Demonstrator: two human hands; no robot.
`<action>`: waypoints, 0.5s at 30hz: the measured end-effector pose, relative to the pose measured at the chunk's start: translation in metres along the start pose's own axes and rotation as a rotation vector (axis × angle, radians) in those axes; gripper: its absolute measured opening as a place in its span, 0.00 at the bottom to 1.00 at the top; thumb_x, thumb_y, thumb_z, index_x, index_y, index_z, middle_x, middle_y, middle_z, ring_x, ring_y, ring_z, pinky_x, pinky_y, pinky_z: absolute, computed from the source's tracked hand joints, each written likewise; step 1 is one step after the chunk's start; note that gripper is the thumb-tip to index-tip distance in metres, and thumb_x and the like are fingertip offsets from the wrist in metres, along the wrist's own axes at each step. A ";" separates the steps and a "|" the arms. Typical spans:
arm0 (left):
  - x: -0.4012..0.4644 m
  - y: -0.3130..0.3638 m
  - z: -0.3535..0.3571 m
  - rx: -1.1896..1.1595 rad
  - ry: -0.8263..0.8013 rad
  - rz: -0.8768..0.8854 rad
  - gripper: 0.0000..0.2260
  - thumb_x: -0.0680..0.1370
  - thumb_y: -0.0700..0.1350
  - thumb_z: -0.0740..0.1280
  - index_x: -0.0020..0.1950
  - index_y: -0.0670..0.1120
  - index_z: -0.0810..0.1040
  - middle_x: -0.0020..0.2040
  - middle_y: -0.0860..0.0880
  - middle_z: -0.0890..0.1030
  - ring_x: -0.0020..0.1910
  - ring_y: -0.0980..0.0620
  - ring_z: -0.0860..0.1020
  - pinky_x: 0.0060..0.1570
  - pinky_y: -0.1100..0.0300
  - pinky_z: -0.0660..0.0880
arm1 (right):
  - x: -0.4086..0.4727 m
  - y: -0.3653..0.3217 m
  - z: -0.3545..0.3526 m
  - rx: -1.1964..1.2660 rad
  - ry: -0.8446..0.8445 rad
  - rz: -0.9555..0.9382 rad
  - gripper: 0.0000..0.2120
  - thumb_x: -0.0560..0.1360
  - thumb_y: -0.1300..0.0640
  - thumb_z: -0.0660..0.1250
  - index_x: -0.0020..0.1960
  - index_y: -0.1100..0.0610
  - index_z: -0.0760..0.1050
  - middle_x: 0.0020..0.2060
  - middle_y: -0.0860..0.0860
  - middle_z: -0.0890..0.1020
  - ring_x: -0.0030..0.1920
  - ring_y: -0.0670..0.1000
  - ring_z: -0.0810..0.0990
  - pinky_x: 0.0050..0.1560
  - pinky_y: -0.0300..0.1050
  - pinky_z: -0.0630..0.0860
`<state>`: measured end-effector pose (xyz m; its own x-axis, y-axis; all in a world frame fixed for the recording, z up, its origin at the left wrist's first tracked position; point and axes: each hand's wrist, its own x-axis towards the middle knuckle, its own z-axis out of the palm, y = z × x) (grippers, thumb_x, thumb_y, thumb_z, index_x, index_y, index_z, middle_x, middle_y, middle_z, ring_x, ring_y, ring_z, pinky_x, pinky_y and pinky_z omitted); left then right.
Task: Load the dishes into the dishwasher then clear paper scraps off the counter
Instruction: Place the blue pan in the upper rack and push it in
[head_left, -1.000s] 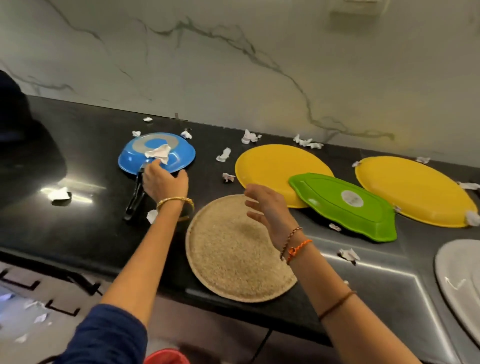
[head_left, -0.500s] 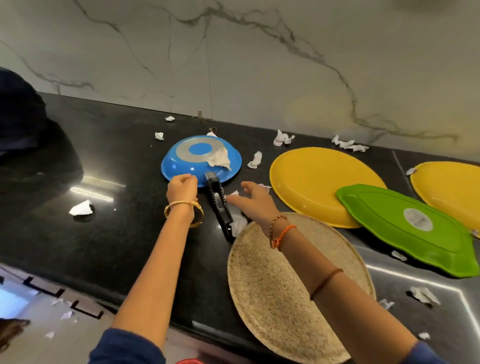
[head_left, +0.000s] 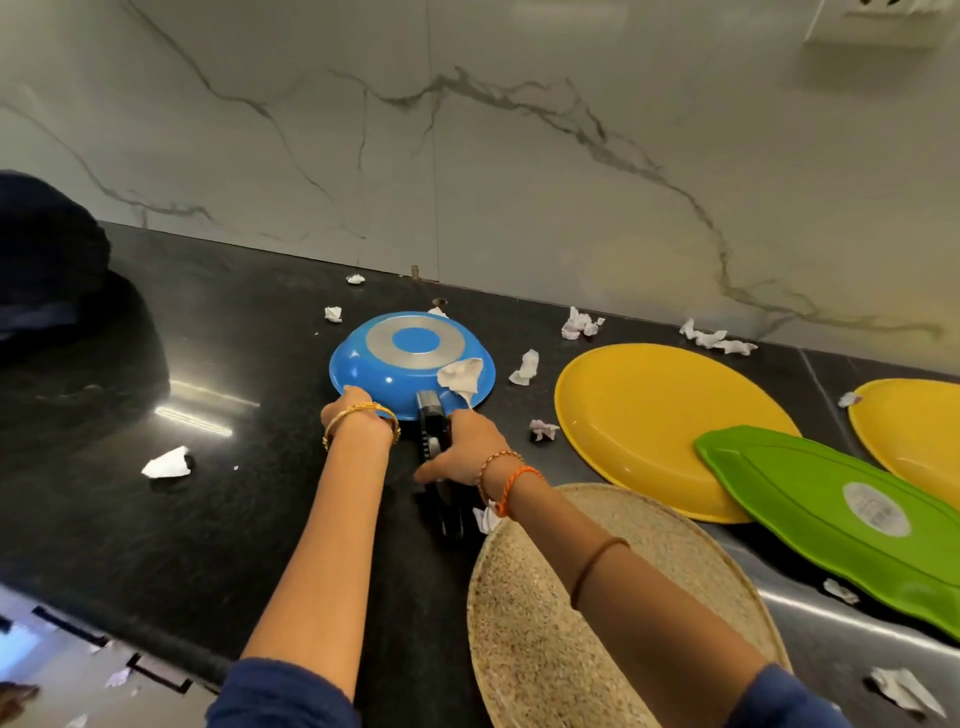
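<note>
Head view: both hands (head_left: 462, 447) on pan (head_left: 410, 358).

A: Where is the pan (head_left: 400, 364)?
B: Upside down, far on the counter (head_left: 234, 519), with a paper scrap (head_left: 462, 379) on its right side. Its handle (head_left: 439, 467) points near; the left hand (head_left: 358, 415) is at its near rim, the right hand (head_left: 462, 449) on the handle.
A: And to the right?
B: A round plate (head_left: 665, 421), the leaf-shaped tray (head_left: 831, 504) overlapping its near right edge, another plate (head_left: 914, 431) beyond that. The woven mat (head_left: 561, 649) lies nearest, under the right forearm.
</note>
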<state>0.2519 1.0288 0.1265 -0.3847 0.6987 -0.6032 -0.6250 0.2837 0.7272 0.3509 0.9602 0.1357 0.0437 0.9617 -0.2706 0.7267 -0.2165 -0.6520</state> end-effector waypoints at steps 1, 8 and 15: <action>-0.004 0.005 0.000 0.012 -0.074 -0.094 0.10 0.79 0.36 0.59 0.52 0.28 0.71 0.68 0.38 0.69 0.66 0.40 0.70 0.64 0.51 0.68 | 0.001 -0.002 0.002 -0.009 -0.012 0.010 0.25 0.67 0.56 0.74 0.60 0.62 0.68 0.51 0.57 0.76 0.49 0.55 0.75 0.45 0.47 0.73; -0.013 0.007 -0.017 -0.210 -0.289 -0.160 0.13 0.81 0.35 0.50 0.58 0.40 0.72 0.69 0.43 0.70 0.68 0.45 0.69 0.62 0.49 0.67 | -0.013 -0.006 0.013 0.177 0.147 -0.069 0.21 0.69 0.66 0.67 0.60 0.63 0.65 0.57 0.59 0.70 0.56 0.58 0.72 0.50 0.45 0.70; -0.069 0.028 -0.011 -0.384 -0.583 -0.056 0.11 0.80 0.35 0.54 0.42 0.41 0.73 0.41 0.45 0.80 0.54 0.47 0.76 0.53 0.51 0.73 | -0.045 -0.017 -0.014 0.403 0.525 -0.281 0.19 0.65 0.69 0.64 0.53 0.58 0.65 0.41 0.49 0.71 0.43 0.52 0.70 0.37 0.42 0.65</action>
<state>0.2531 0.9813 0.1843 0.0151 0.9588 -0.2838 -0.8706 0.1522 0.4679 0.3465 0.9231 0.1691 0.2893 0.9223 0.2561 0.4537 0.1035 -0.8851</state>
